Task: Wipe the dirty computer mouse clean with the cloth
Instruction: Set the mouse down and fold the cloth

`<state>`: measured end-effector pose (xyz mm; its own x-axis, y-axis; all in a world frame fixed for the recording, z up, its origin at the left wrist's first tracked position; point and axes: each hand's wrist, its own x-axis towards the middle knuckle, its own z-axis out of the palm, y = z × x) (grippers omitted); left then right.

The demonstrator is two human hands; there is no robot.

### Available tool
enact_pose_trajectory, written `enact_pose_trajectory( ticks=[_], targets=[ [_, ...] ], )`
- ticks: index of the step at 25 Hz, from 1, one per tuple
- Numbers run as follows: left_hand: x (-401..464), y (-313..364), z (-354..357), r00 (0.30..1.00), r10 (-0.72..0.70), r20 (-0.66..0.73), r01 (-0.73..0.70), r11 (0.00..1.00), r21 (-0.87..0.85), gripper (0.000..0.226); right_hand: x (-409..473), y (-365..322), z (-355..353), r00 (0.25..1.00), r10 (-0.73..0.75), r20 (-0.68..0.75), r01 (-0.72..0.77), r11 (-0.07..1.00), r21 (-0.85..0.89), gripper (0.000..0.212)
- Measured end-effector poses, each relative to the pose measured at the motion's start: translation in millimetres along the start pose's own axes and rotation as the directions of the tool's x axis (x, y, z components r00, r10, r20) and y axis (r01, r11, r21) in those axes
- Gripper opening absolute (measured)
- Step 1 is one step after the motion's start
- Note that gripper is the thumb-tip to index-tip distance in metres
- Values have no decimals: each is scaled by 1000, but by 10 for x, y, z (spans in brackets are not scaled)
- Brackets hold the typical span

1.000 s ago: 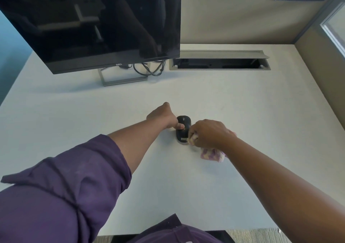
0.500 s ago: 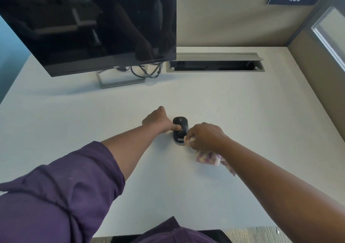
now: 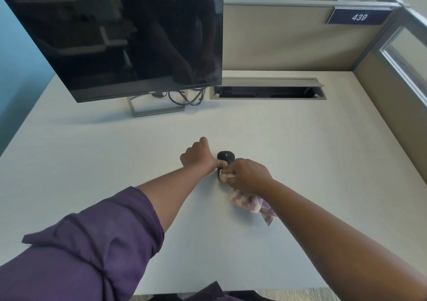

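Note:
A black computer mouse [image 3: 227,157] lies on the white desk [image 3: 300,150] near the middle. My left hand [image 3: 199,157] sits at its left side, thumb pressed on the mouse's left edge, the other fingers curled on the desk. My right hand [image 3: 248,175] grips a purple-and-cream patterned cloth [image 3: 250,202] and presses a bunched part of it against the near half of the mouse, which is hidden. The cloth's loose end trails on the desk under my right wrist.
A dark Dell monitor [image 3: 129,39] on a metal stand [image 3: 157,111] stands at the back left, with looped cables [image 3: 184,97] beside it. An open cable slot [image 3: 268,91] is cut into the desk at the back. Partition walls close the back and right.
My right hand has slid the cloth left and further onto the near half of the mouse. My head has tilted up, so more of the monitor and partition shows. My left hand keeps its hold.

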<state>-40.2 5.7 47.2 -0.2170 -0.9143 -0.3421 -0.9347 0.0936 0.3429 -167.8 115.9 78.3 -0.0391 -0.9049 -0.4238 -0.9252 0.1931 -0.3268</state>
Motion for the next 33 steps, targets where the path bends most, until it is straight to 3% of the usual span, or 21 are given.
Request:
enact_pose_trajectory(
  ticks=[3,5,7,9,10,12,15,17,19,22,25,27,30,33],
  targets=[
    [-32,7,7,1000,10,-23,-10,1000,4,82,-46,21,-20,999,16,44,-10,992,-126,24],
    [-70,1,11,998,32,-46,-31,999,26,77,-113,70,-62,998,65,17,-63,991,-114,29],
    [-104,-17,12,994,89,-63,-85,995,57,68,-183,134,-128,990,134,-52,-131,990,46,32],
    [-144,-31,25,984,165,-74,-168,985,-39,48,-253,203,-196,975,187,-120,-151,954,260,29],
    [-177,-12,8,980,179,-83,-191,967,-166,35,-275,228,-225,967,207,-146,-135,908,396,26],
    [-223,61,-79,984,159,-85,-180,872,-455,21,-313,249,-272,952,242,-189,-46,720,693,19],
    [-371,202,-315,987,147,67,-54,691,-721,41,-379,197,-351,942,271,-200,81,393,916,18],
    [-525,260,-484,929,215,300,107,622,-775,64,-404,136,-410,929,296,-222,148,253,956,23],
    [-666,286,-574,799,375,470,176,601,-779,79,-403,53,-448,912,334,-239,189,176,966,29],
    [-826,316,-596,679,586,442,99,523,-846,73,-410,-52,-468,921,350,-168,145,91,985,46],
    [-858,311,-661,693,637,338,32,441,-897,58,-483,-97,-526,953,285,-102,137,-106,985,44],
    [-829,313,-743,742,608,284,40,382,-923,43,-496,-75,-577,951,259,-168,195,-84,977,36],
    [-740,314,-876,818,515,258,136,263,-955,43,-522,-59,-677,962,136,-238,241,0,971,40],
    [-671,262,-1045,769,578,273,229,148,-962,37,-585,-48,-764,975,38,-218,217,30,976,47]
  ],
)
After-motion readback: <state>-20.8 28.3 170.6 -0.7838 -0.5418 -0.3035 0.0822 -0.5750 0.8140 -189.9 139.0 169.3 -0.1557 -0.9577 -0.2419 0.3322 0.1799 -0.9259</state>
